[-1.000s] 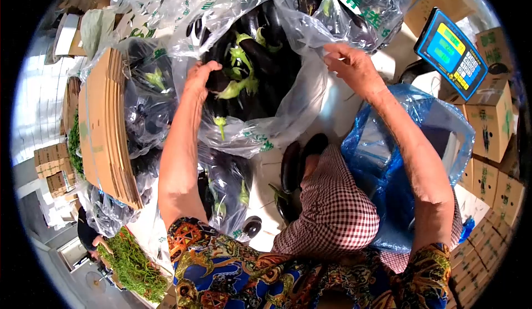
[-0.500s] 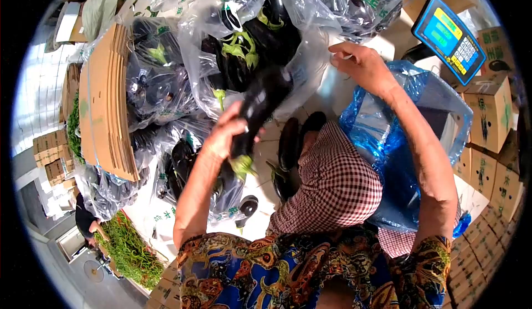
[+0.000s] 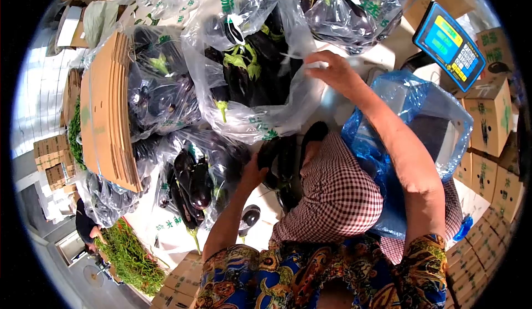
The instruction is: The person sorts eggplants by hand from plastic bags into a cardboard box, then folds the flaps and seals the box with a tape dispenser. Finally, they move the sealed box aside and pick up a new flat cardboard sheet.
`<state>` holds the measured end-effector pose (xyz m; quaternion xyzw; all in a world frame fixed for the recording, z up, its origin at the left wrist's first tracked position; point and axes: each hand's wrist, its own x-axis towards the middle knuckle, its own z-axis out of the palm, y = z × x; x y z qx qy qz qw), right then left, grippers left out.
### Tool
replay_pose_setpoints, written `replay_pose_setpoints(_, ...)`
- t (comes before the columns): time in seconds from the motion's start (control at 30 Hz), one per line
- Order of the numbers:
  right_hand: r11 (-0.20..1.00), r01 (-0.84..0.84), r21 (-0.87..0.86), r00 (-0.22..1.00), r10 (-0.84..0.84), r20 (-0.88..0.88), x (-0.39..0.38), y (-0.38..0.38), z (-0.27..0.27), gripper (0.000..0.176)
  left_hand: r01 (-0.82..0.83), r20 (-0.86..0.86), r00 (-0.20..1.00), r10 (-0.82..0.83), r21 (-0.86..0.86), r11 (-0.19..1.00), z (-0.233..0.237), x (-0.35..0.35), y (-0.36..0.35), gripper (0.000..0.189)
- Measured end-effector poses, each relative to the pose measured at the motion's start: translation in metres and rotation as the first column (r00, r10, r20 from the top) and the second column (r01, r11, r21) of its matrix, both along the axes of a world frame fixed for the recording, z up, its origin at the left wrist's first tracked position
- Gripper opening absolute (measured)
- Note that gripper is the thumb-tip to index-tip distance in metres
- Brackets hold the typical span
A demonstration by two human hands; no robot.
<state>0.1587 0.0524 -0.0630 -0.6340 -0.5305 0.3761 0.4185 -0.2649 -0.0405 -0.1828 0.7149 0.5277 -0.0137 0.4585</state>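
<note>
My left hand (image 3: 254, 171) is low, beside the shoe, closed round a dark eggplant (image 3: 270, 153) next to other eggplants on the floor. My right hand (image 3: 328, 72) is raised at the right rim of an open clear plastic bag (image 3: 249, 126), its fingers pinched at the plastic. Inside that bag lie several eggplants (image 3: 244, 85) with green stems. A second clear bag with eggplants (image 3: 193, 181) stands to the left of my left hand. One small eggplant (image 3: 250, 216) lies on the white floor below.
A blue plastic bag (image 3: 382, 148) stands right of my knee. Behind it are a scale display (image 3: 449, 46) and cartons (image 3: 487, 112). Flat cardboard (image 3: 105, 109) stands at left. Green peppers (image 3: 130, 253) and another person (image 3: 86, 223) are at lower left.
My left hand has moved down and right, from above the open bag's lower edge to the eggplants by the shoe. My right hand has shifted left, to the bag's rim.
</note>
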Motion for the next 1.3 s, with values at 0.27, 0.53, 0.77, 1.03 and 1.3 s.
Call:
replay_pose_setpoints(0.27, 0.922, 0.387, -0.021, 0.899, -0.382, -0.216, 0.01, 0.011, 0.042, 0.017, -0.228, 0.541, 0.83, 0.135, 0.108, 0.968, 0.202, 0.158, 0.15, 0.013)
replay_pose_setpoints(0.53, 0.954, 0.298, -0.031, 0.954, -0.297, 0.035, 0.021, -0.013, 0.041, 0.023, -0.076, -0.284, 0.937, 0.205, 0.406, 0.911, 0.067, 0.179, 0.209, 0.074)
replay_pose_setpoints(0.77, 0.968, 0.221, -0.116, 0.969, -0.205, 0.135, 0.023, -0.022, 0.025, 0.024, -0.509, 0.36, 0.776, 0.518, -0.128, 0.851, 0.126, 0.137, 0.208, 0.043)
replay_pose_setpoints(1.03, 0.975, 0.217, 0.039, 0.966, -0.221, 0.136, 0.01, -0.021, 0.02, 0.024, -0.215, 0.765, 0.385, 0.516, -0.469, 0.857, 0.197, 0.124, 0.211, 0.044)
replay_pose_setpoints(1.3, 0.963, 0.244, -0.117, 0.939, -0.204, 0.278, 0.025, -0.035, 0.028, 0.022, 0.102, 0.834, 0.254, 0.489, -0.526, 0.844, 0.22, 0.143, 0.176, 0.063)
